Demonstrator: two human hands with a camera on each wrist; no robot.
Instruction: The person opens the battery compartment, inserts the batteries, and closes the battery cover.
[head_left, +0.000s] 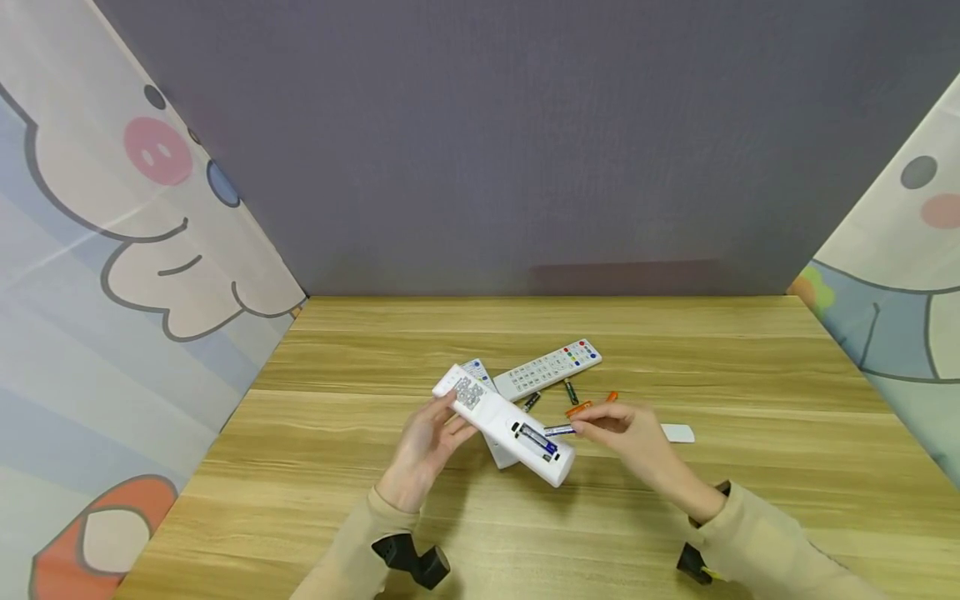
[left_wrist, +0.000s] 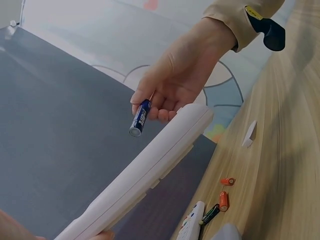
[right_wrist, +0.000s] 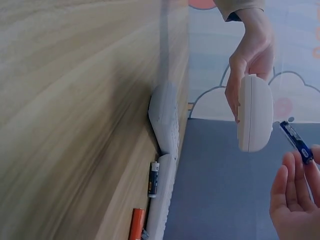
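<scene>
My left hand [head_left: 420,454] grips a white remote control [head_left: 495,415] by its far end, back side up, above the table. Its battery compartment lies uncovered, with one blue-and-silver battery [head_left: 537,440] inside. Close to that compartment, my right hand [head_left: 637,437] pinches another blue-and-silver battery [head_left: 558,431] between thumb and fingers. The left wrist view shows this battery [left_wrist: 140,118] apart from the remote [left_wrist: 145,155], one end pointing away from the fingers. In the right wrist view, the remote [right_wrist: 257,115] appears end-on, beside the pinched battery [right_wrist: 296,142].
Two more white remotes lie on the wooden table [head_left: 337,350]: one keypad up [head_left: 551,368], another [head_left: 501,454] partly hidden beneath the held one. Dark green batteries [head_left: 572,392] and orange batteries [head_left: 578,409] lie nearby. A white battery cover [head_left: 678,433] rests beyond my right hand.
</scene>
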